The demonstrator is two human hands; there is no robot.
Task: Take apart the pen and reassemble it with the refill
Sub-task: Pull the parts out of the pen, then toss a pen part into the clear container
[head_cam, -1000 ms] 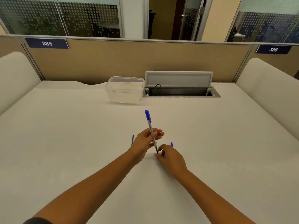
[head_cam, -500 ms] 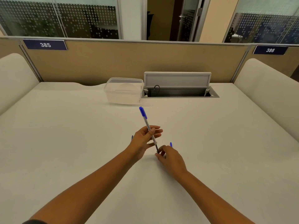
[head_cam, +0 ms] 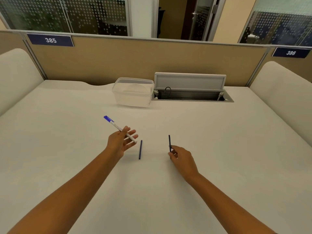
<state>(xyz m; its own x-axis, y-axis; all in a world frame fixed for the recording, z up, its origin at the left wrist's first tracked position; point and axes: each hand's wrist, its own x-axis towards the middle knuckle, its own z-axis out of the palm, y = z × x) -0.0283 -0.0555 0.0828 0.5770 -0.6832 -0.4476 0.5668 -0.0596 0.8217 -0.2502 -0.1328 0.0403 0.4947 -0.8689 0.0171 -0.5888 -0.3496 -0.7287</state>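
A: We see the pen barrel (head_cam: 120, 129), blue cap on, pinched in the left hand (head_cam: 120, 142) between thumb and fingers, the other fingers spread, tilted up-left above the table (head_cam: 70, 132).

B: And the refill?

A: We count two thin dark blue sticks. One refill (head_cam: 169, 143) is gripped at its lower end by the right hand (head_cam: 182, 157), standing nearly upright. The second refill (head_cam: 140, 149) lies flat on the table between the hands, just beside the left one.

B: Hands apart?

A: Well apart, each clamped on its own piece.

B: Further back?

A: We note a clear plastic container (head_cam: 133, 92) beside an open cable tray (head_cam: 192, 95), at the partition (head_cam: 135, 61).
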